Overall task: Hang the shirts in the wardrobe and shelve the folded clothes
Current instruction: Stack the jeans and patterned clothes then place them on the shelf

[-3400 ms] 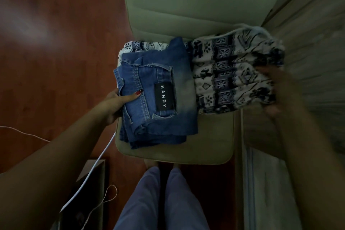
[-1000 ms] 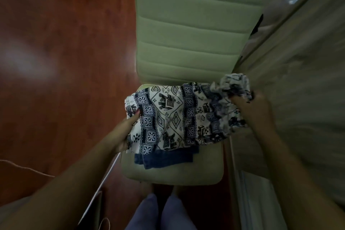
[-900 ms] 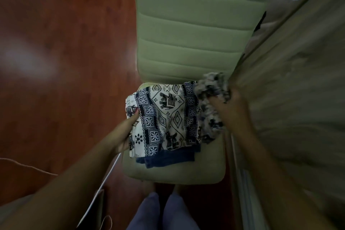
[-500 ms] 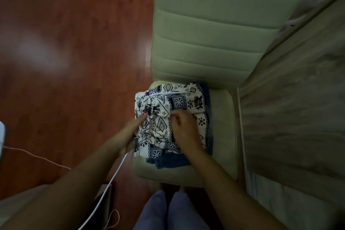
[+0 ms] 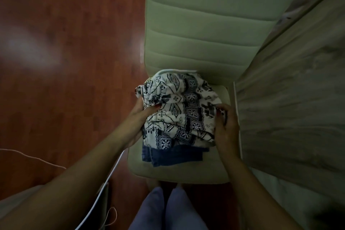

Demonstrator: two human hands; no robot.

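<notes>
- Patterned garment (image 5: 179, 106): white cloth with a dark print. It sits bunched on top of the denim garment (image 5: 173, 157), and both rest on the chair seat (image 5: 186, 173) in front of the padded chair back (image 5: 201, 24).
- Left hand (image 5: 138, 119): it grips the left flank of the bundle. The thumb (image 5: 153, 111) presses down on the printed cloth. The other fingers pass under the fabric, so how they lie cannot be told.
- Right hand (image 5: 226, 129): it holds the right flank. The fingers (image 5: 221, 115) are curled together over the edge of the printed cloth and clamp it.
- Change: half a second earlier the right hand lay flat on the middle of the printed cloth, smoothing it, and the left fingertips only touched its left edge. Both hands now bracket the bundle from opposite sides. The cloth bulges upward where it previously lay flat.
- Earlier arrangement: a few seconds ago the two garments lay side by side, one in each hand. They are now a single stack with the denim at the bottom.
- Reading: stacking appears finished and a two-handed lift seems to be starting. Whether the grip reaches the denim or only the printed layer cannot be told, since the denim's near edge lies free on the seat.
- Destination: the wardrobe panel (image 5: 298, 117) stands just beside the chair on the right. No shelf is in view, so shelving is not yet done.
</notes>
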